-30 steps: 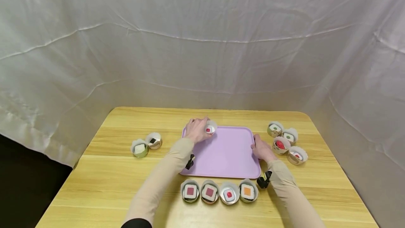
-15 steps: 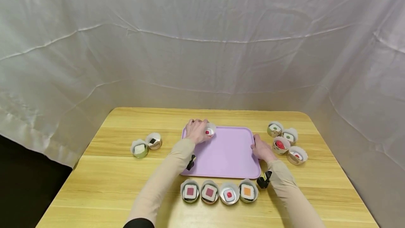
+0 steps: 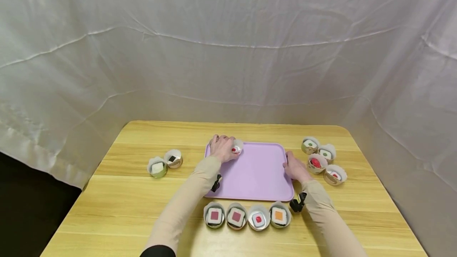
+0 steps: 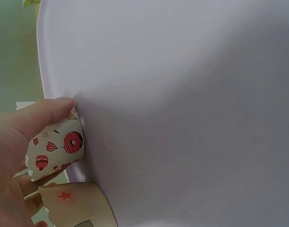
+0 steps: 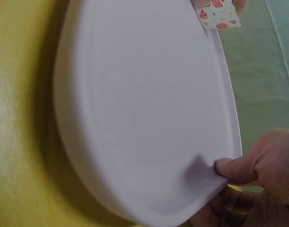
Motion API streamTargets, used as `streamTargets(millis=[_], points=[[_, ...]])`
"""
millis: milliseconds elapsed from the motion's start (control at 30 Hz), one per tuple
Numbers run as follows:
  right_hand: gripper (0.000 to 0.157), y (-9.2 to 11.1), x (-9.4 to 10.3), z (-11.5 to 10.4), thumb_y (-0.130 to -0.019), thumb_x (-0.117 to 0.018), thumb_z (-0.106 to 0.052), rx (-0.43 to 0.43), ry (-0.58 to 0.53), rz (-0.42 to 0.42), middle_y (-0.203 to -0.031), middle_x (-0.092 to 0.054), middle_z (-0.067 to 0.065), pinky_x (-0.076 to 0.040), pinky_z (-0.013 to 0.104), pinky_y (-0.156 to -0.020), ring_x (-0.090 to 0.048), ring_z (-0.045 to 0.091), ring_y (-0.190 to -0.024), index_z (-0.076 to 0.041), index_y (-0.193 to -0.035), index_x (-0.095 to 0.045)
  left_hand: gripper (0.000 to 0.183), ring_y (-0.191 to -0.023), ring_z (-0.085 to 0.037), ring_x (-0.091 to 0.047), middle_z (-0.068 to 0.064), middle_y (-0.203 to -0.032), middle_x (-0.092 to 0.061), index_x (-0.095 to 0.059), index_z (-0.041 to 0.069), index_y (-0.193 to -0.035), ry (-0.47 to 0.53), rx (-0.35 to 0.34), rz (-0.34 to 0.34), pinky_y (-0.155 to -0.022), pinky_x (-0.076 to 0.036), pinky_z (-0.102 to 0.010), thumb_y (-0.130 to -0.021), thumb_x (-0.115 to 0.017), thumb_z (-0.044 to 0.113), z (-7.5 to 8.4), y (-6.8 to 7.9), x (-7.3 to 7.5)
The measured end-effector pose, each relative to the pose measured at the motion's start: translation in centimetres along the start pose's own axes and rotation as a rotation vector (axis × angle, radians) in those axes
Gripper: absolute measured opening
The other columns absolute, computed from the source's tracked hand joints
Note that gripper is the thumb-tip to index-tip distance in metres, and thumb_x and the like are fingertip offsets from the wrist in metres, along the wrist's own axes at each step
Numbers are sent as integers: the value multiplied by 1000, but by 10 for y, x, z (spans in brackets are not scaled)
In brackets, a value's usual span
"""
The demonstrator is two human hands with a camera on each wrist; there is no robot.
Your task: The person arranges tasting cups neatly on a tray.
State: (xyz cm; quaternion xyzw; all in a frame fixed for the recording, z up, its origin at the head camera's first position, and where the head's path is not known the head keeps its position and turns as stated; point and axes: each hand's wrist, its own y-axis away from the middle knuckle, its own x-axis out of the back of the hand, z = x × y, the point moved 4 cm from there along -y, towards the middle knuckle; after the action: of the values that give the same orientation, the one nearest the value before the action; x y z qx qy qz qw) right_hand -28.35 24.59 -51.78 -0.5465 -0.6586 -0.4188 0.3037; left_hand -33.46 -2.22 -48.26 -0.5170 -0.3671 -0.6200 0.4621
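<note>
At the far left corner of the lilac tray [image 3: 255, 173], my left hand [image 3: 222, 148] holds a paper baking cup [image 3: 237, 147] with a white piece and red dot inside. In the left wrist view, the thumb lies along this cup's printed side [image 4: 55, 149]. Right beside it stands a second, beige paper cup [image 4: 80, 203], mostly hidden behind my hand in the head view. My right hand [image 3: 296, 167] grips the tray's right rim, thumb [image 5: 229, 169] on top and fingers underneath.
Before the tray stands a row of several filled cups [image 3: 236, 216]. Two cups [image 3: 157, 167] are on the left of the wooden table [image 3: 118, 209], and several more [image 3: 317, 163] cluster close to my right hand. Grey cloth [image 3: 250, 70] hangs around the back and sides.
My left hand and its cup have shifted slightly left and toward me, into the tray's corner. The right hand keeps its place on the rim.
</note>
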Motion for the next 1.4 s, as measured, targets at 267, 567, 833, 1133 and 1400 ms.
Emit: streamTargets(millis=[267,567,833,1133,1400], points=[[42,-1,0,1,-102,-45,-12,-7,1,-3,-123,-58,36,-53,50,-83,-63,40,-99,7,-138,-34,69,-137,-30,-51,-11,-137,-63,-55,12,-141,-10,21,-33,-121,-22,-51,-83,-79,42,1,-1,-1],[43,-1,0,1,-103,-45,-13,-12,-8,-3,-124,-58,36,-53,50,-84,-63,40,-101,7,-139,-33,76,-140,-32,-47,-12,-143,-58,-48,12,-147,-14,33,-64,-123,-19,-54,-85,-79,42,2,-2,-2],[43,-1,0,0,-102,-45,-12,-10,-5,-3,-124,-58,36,-53,52,-86,-63,41,-102,7,-139,-33,84,-141,-31,-46,-12,-146,-54,-40,11,-153,-23,33,-57,-124,-18,-53,-85,-78,42,1,-3,-4],[42,0,0,-1,-102,-45,-12,-6,-7,-5,-122,-59,36,-54,52,-85,-63,41,-100,7,-138,-34,97,-146,-33,-35,-17,-153,-43,-35,6,-154,128,-16,41,-125,-16,-56,-77,-85,38,-4,12,8],[43,-1,0,-1,-103,-45,-12,-18,-2,-8,-122,-59,36,-53,51,-84,-63,40,-99,7,-139,-33,105,-147,-40,-20,-22,-155,-28,-32,5,-155,417,-46,162,-124,-13,-58,-72,-90,31,-29,47,22]])
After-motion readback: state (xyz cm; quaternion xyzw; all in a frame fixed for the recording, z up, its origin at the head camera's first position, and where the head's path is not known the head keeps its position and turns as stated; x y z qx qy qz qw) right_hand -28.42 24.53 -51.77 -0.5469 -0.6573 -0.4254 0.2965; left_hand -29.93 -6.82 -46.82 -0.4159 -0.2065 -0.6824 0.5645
